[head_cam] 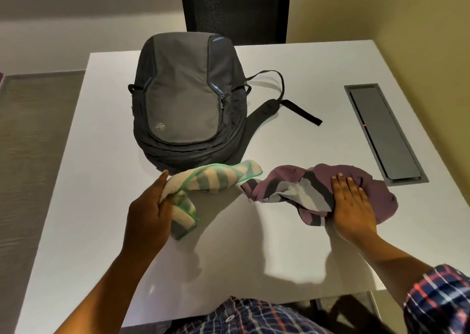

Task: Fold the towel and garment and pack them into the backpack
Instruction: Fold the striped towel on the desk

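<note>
Head view: crumpled green-striped towel (203,178) — purple garment (330,188).

backpack (188,99) blocks table (254,244) centre, near edge free

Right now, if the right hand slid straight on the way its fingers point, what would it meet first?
The right hand lies flat on the purple striped garment, fingers pointing away. It would cross more garment, then bare white table; the backpack strap probably lies further along.
</note>
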{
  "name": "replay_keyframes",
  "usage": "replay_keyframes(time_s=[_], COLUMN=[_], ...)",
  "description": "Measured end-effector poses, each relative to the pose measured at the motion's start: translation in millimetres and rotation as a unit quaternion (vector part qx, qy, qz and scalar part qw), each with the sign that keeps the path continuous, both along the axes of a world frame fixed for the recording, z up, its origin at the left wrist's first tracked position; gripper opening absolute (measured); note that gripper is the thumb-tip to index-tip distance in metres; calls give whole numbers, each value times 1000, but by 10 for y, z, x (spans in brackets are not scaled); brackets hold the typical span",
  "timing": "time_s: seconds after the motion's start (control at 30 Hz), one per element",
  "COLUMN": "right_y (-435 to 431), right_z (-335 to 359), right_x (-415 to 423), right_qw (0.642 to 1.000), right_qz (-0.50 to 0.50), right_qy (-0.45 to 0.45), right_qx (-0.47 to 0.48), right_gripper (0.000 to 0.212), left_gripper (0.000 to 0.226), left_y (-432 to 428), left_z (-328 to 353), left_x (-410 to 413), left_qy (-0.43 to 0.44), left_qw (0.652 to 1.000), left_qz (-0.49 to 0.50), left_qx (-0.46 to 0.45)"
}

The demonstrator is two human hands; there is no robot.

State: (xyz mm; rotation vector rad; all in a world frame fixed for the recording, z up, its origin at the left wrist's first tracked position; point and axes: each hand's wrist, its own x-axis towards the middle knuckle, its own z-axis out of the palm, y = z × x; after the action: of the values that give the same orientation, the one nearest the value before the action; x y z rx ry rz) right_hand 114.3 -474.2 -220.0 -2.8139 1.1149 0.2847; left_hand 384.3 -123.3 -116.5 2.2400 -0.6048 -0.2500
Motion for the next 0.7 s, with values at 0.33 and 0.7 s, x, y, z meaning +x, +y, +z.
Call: replay_keyframes(time_s=[0.33,0.7], right_y=[1091,2440], right_z=[555,1327], right_x=[837,2169], right_qw=[985,885], right_qz=[64,292], right_qy=[-142,-280], right_qx=[77,229], right_gripper=[93,47], left_gripper=[44,40], left_y=[169,827], left_z=[28,546], left_x=[54,371], left_qy=[26,5], left_qw=[998,986], left_qz=[-24,-144], left_qx=[-57,-86])
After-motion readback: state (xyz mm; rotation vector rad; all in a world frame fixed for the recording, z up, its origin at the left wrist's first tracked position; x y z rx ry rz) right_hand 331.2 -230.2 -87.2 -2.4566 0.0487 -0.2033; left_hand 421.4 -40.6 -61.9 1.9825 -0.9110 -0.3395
